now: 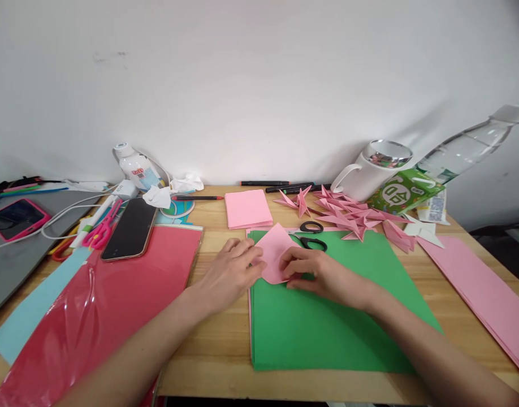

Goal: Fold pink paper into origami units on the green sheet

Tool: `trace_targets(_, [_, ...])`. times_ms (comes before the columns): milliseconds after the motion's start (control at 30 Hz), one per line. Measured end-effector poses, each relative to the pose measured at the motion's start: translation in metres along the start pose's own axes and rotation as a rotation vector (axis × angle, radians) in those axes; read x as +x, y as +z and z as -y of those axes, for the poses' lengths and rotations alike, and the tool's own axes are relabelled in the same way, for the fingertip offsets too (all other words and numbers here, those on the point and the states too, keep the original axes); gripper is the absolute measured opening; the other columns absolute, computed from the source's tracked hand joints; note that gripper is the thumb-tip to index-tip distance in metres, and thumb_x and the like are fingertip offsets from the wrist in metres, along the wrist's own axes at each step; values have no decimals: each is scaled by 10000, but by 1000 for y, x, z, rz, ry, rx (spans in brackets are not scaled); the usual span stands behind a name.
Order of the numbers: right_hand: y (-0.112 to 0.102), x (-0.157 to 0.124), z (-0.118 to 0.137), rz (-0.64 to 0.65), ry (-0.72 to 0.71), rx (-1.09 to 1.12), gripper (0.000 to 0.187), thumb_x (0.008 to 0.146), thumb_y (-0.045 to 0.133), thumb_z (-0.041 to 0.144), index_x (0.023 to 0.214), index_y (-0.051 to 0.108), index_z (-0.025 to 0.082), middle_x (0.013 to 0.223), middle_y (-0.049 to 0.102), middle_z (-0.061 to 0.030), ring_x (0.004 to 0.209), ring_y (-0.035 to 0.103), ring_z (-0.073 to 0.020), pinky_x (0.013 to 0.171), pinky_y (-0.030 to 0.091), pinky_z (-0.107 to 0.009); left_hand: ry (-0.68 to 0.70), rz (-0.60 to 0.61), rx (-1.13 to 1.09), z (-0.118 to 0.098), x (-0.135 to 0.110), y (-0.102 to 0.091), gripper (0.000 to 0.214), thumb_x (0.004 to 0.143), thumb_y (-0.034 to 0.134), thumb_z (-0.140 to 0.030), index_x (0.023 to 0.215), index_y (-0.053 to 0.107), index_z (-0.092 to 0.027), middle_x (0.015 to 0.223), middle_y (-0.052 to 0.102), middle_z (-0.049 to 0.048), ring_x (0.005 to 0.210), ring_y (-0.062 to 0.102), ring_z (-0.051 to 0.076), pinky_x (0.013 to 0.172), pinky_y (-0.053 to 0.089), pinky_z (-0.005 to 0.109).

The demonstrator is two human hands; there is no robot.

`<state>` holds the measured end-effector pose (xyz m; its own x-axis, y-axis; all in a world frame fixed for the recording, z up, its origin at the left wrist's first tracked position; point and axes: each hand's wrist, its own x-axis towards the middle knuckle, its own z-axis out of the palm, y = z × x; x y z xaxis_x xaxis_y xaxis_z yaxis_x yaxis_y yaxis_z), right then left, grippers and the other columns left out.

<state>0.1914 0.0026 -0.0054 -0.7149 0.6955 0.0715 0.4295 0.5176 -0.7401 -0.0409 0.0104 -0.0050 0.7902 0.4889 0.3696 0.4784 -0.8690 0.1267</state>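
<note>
A small pink paper square [275, 251], partly folded, lies on a stack of green paper sheets [327, 328]. My left hand [232, 271] rests at its left edge with the fingers curled against the paper. At the lower right edge, my right hand [319, 274] pinches the paper with its fingertips pressed together on a fold. Black-handled scissors [312, 234] lie just behind the pink square.
A stack of pink squares [247, 208] and several folded pink pieces [348, 215] lie behind. Red paper in plastic [94, 316], a phone [130, 229], pink scissors [102, 230], a laptop [13, 243] sit left; a white mug [370, 167], green packet [406, 192], pink sheets [484, 294] right.
</note>
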Motion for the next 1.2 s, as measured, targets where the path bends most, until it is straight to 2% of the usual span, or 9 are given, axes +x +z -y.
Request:
trace_targets(67, [-2,-1,1,15,-2,81,127,875,535,179,842,657,163,960,629,-81,872,600,-158,756,478,-283,96,-18,-57,-5,1,0,166,884,460,-100,959,607,-122,1030,647,89,1059,489,220,838,382,351])
trace_targets(133, [-1,1,3,33,7,141,132,875,542,188,829,663,163,920,649,-72,846,611,-151,748,480,-273,123,40,-172,-9,1,1,152,885,465,-118,942,605,-114,928,661,72,969,524,189,828,401,315])
trace_targets(300, [3,6,3,-35,149,161,137,835,604,241,727,632,162,834,638,-48,726,579,-137,643,455,-252,-139,187,-422,-11,2,0,191,929,411,-217,893,583,-144,884,612,63,850,528,154,763,432,269])
trace_targets(400, [5,4,1,-87,252,74,158,819,621,269,701,608,165,886,605,-44,650,524,-112,586,422,-245,-297,205,-517,-10,2,-1,204,946,360,-230,909,552,-171,869,585,40,839,523,143,748,430,265])
trace_targets(500, [8,2,1,-101,293,14,166,851,566,271,729,603,165,942,572,-55,646,506,-104,582,421,-244,-398,189,-575,-10,1,0,121,910,465,-283,910,532,-183,878,585,22,823,536,132,735,442,254])
trace_targets(600, [11,-1,3,-124,314,-4,188,841,561,260,683,576,161,956,551,-63,649,511,-105,577,437,-246,-301,124,-474,-13,-1,3,127,881,527,-287,857,547,-164,818,595,20,782,546,133,703,455,253])
trace_targets(700, [16,-2,4,-154,338,-1,181,804,588,222,637,556,157,966,541,-68,669,533,-113,592,465,-256,-58,43,-173,-25,-2,4,149,898,455,-139,842,591,-113,812,621,69,746,557,151,650,460,279])
trace_targets(833, [21,-3,3,-191,333,-2,159,793,584,199,640,579,157,973,542,-76,662,550,-114,582,481,-258,176,-89,131,-50,-3,6,111,843,541,-120,805,635,-75,889,683,152,734,606,192,625,475,334])
trace_targets(1200, [22,1,6,-232,342,9,172,780,535,138,610,551,154,918,547,-66,584,523,-85,529,456,-232,241,57,378,-76,-12,9,326,834,567,-233,1008,625,36,1023,671,238,973,630,361,874,429,489])
